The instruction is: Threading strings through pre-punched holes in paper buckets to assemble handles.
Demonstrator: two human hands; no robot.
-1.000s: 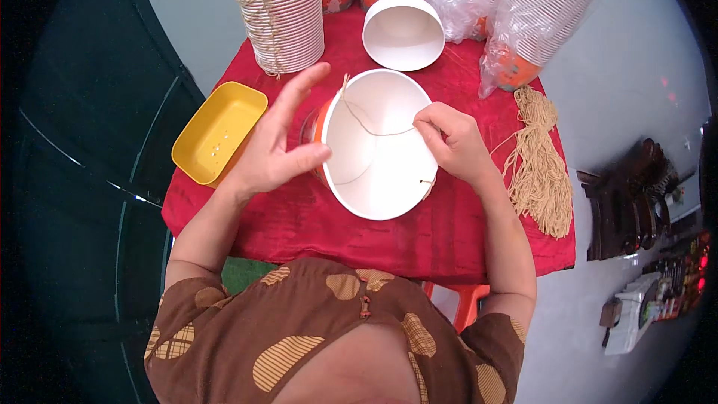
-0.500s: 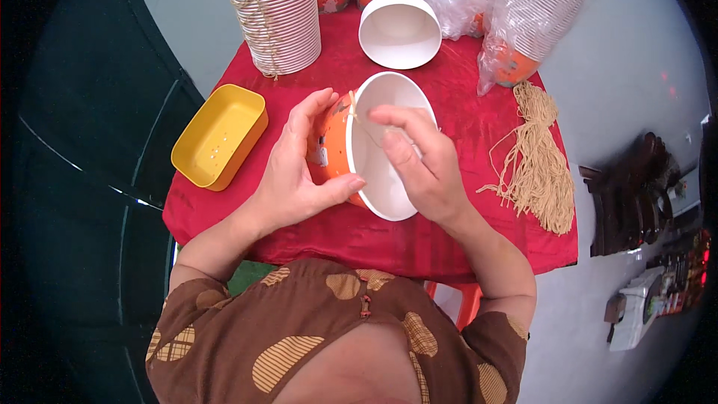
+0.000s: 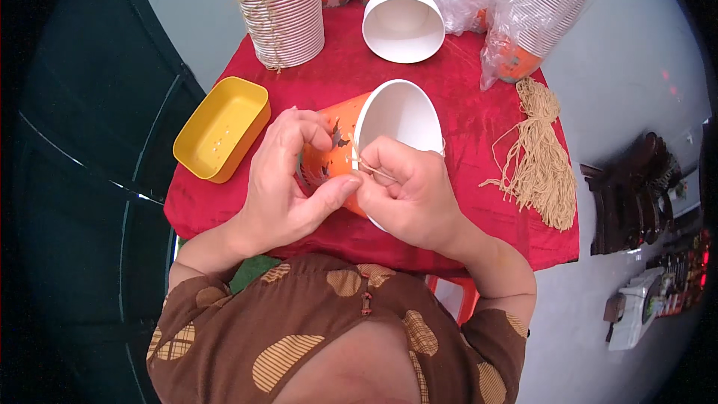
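Note:
An orange paper bucket (image 3: 404,116) with bat pictures and a white inside lies tilted in front of me, its mouth facing right. My left hand (image 3: 277,179) holds its outer side, the thumb close to the rim and the fingers curled over the top. With finger and thumb, my right hand (image 3: 415,194) pinches a thin tan string (image 3: 383,174) at the near part of the rim. The string runs over the rim onto the orange wall. Part of the bucket's lower rim is hidden behind my right hand.
A yellow tray (image 3: 224,127) with small pale bits stands at the left. A bundle of tan strings (image 3: 542,157) lies at the right. Behind are another bucket (image 3: 404,26), a tall bucket stack (image 3: 288,22) with strings hanging, and plastic-wrapped stacks (image 3: 523,37). Red cloth (image 3: 464,112) covers the table.
The bucket has turned, showing more of its orange side. My right hand has moved from inside the mouth down to the near rim and closed on the string.

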